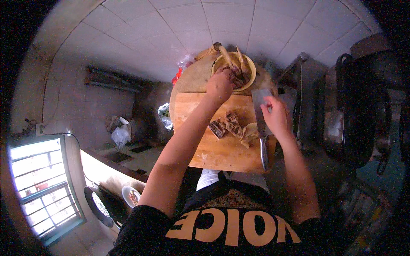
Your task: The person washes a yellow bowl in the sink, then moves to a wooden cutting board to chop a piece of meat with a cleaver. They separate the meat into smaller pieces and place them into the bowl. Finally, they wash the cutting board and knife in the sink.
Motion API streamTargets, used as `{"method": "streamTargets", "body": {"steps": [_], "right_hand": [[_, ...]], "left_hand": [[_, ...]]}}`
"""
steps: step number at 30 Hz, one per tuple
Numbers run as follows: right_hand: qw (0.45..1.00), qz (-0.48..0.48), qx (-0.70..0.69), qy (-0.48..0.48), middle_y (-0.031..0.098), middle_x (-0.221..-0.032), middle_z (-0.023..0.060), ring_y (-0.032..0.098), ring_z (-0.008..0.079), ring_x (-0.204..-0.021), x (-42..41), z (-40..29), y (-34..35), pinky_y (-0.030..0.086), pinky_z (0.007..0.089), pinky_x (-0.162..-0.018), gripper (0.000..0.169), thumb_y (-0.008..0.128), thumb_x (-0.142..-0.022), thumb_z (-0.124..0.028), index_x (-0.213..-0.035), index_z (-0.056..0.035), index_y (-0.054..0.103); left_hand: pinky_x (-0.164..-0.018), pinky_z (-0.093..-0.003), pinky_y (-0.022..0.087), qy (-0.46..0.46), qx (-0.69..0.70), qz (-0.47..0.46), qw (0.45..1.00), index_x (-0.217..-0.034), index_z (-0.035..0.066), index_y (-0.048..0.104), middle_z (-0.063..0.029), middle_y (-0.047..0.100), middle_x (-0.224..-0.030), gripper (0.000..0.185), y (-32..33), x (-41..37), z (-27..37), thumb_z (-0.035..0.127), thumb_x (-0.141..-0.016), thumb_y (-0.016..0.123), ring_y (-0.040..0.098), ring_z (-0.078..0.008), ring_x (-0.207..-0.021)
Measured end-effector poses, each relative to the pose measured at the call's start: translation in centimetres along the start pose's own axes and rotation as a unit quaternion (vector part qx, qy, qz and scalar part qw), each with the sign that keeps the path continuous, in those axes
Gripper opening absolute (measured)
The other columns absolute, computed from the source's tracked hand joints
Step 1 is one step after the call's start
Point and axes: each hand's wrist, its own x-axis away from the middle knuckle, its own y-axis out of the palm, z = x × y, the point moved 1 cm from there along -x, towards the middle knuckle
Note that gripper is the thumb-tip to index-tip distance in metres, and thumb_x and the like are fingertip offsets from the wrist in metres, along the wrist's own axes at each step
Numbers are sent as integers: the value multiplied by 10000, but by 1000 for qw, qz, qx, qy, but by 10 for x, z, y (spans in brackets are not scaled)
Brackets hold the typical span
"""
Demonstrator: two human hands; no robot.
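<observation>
My left hand [220, 84] reaches over the near left rim of a yellow bowl [253, 75], its fingertips among dark, meat-like pieces [240, 81]. Whether it grips any of them is hidden. Long pale pieces [228, 59] stick up past the bowl's far rim. On a wooden cutting board [221, 158] lie several brown, meat-like chunks [234, 125]. A cleaver [261, 120] rests along the board's right edge, its handle [264, 153] towards me. My right hand [277, 115] hovers beside the blade, fingers bent and apart, with nothing visible in it.
Board and bowl stand on a round, wood-coloured surface [189, 84] by the tiled wall [224, 24]. A clear plastic bag [165, 116] sits at its left. Dark cookware-like shapes [357, 115] fill the right side. A plate of food [131, 196] is at lower left.
</observation>
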Motion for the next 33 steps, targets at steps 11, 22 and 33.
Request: {"method": "streamTargets", "body": {"steps": [11, 22, 33], "right_hand": [[961, -273, -42, 2, 642, -929, 125, 619, 263, -821, -34, -28, -7, 483, 343, -704, 383, 738, -709, -167, -1056, -69, 609], [957, -234, 102, -141, 500, -1043, 130, 487, 330, -1037, 71, -22, 29, 447, 406, -854, 424, 702, -645, -26, -1031, -46, 528], [949, -247, -189, -50, 590, -838, 81, 593, 225, -801, 51, -13, 17, 473, 336, -684, 286, 730, -654, -64, -869, -21, 547]], "left_hand": [[-721, -442, 500, 30, 52, -40, 997, -901, 83, 655, -162, 642, -843, 191, 5, -6, 4, 61, -713, 629, 619, -364, -793], [-902, -393, 454, 166, 105, -103, 975, -1139, 125, 623, -154, 594, -1129, 462, -38, 61, 4, 198, -699, 744, 512, -346, -1092], [-953, -417, 442, 47, 104, -250, 962, -1392, 115, 283, -166, 534, -1234, 876, -54, 141, 2, 104, -665, 772, 512, -377, -1128]]}}
